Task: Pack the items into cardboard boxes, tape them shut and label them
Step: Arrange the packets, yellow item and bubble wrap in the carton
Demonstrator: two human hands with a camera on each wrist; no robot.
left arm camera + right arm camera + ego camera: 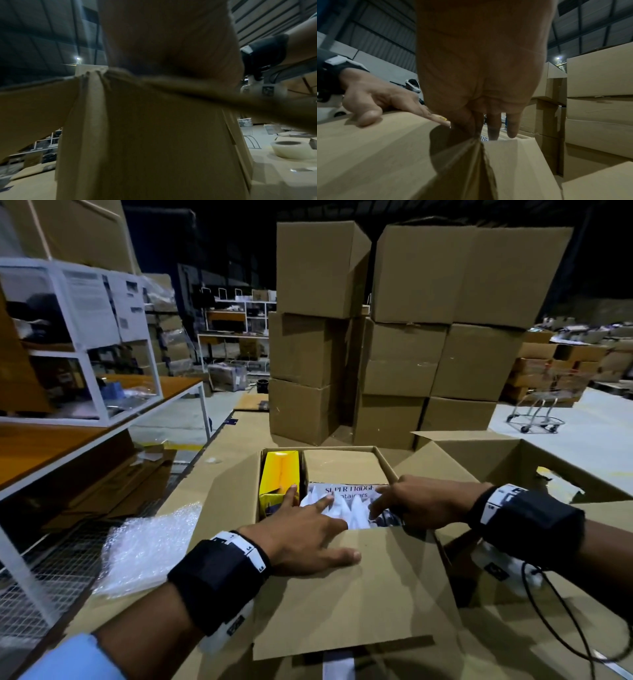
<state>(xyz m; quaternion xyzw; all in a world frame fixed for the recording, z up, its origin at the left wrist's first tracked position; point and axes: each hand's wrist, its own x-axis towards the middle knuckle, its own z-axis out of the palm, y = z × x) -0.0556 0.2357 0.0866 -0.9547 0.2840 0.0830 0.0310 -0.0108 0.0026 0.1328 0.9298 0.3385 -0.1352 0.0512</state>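
Near flap: my left hand presses it flat, grip released, fingers straight.
Right hand: at 1 o'clock, grip released, fingertips on the white packet.
Open box: yellow carton at 11 o'clock.
Beyond: stacked cartons at 12 o'clock.

The near flap hides the front of the "SUPER FRIDGE" pack and yellow box in the open cardboard box, while the left wrist view shows only blurred cardboard, its palm filling the top.
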